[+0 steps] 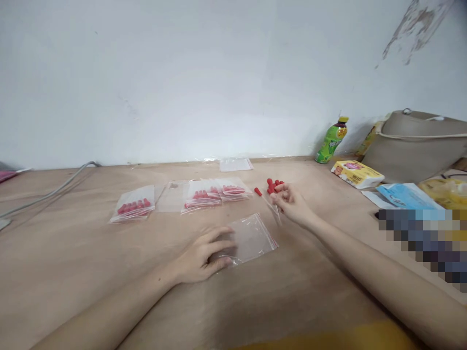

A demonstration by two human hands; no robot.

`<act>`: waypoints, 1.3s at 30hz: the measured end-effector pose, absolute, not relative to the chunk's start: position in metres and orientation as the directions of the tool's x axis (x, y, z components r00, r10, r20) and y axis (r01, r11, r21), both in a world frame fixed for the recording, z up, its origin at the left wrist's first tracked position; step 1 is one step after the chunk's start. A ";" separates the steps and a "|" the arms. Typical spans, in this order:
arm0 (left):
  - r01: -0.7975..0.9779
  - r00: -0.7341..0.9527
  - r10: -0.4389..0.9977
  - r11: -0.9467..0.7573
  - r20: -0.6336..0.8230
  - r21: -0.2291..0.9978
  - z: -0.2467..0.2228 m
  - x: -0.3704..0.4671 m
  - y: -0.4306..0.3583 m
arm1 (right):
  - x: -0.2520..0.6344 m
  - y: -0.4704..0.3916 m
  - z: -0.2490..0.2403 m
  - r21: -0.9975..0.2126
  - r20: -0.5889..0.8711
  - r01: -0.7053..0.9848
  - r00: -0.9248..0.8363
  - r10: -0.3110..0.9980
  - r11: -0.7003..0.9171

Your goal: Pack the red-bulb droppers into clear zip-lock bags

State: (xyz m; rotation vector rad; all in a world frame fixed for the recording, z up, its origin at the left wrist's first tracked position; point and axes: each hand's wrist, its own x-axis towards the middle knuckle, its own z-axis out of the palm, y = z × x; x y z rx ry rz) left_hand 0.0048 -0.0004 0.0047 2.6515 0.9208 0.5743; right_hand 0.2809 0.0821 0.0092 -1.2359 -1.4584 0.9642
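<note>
My left hand (206, 255) lies with fingers apart over the left end of a clear zip-lock bag (251, 238), which is flat on the table and shows nothing inside. My right hand (292, 204) pinches at a small pile of red-bulbed droppers (270, 184), and a thin clear tube shows below its fingertips. One dropper (258, 192) sticks out to the left of that hand, its tube slanting down to the right. Farther left are filled zip-lock bags holding red-bulbed droppers: one bag (134, 204) apart, others (202, 195) overlapping.
An unfilled-looking bag (236, 165) lies near the wall. At the right stand a green drink bottle (332, 141), a yellow tissue pack (356, 174), a blue face mask (408, 195) and a grey bag (419, 143). A grey cable (69, 181) crosses the table at left.
</note>
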 end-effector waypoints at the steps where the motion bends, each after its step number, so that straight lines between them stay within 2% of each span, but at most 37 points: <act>1: 0.550 0.681 0.668 -0.737 0.300 0.393 0.005 0.006 -0.001 | 0.284 0.075 0.005 -0.976 0.160 0.150 -0.002 0.987 0.159; 5: 0.619 0.616 0.735 -0.675 0.283 0.402 0.003 0.007 -0.004 | 0.288 0.055 -0.010 -0.994 0.103 -0.020 0.068 0.992 0.105; 11: 0.632 0.654 0.726 -0.679 0.214 0.374 -0.003 0.008 -0.002 | 0.282 0.051 -0.021 -0.991 0.099 -0.077 0.134 0.986 0.110; 18: 0.621 0.641 0.729 -0.676 0.239 0.397 -0.001 0.013 0.003 | 0.291 0.046 -0.019 -0.981 -0.032 -0.187 -0.079 0.996 -0.046; 22: 0.621 0.647 0.724 -0.681 0.237 0.388 -0.001 0.015 0.007 | 0.311 0.045 -0.009 -0.994 -0.110 0.015 -0.296 0.949 -0.110; 26: 0.617 0.650 0.721 -0.685 0.240 0.386 -0.001 0.016 0.007 | 0.325 0.043 0.002 -0.967 -0.137 0.255 -0.504 0.853 -0.005; 32: 0.619 0.667 0.711 -0.695 0.222 0.366 0.000 0.015 0.008 | 0.322 0.044 0.000 -0.895 -0.063 0.418 -0.462 0.885 0.154; 39: 0.528 0.775 0.609 -0.770 0.168 0.359 0.004 0.017 0.010 | 0.313 0.048 -0.007 -0.822 0.088 0.480 -0.423 0.902 0.306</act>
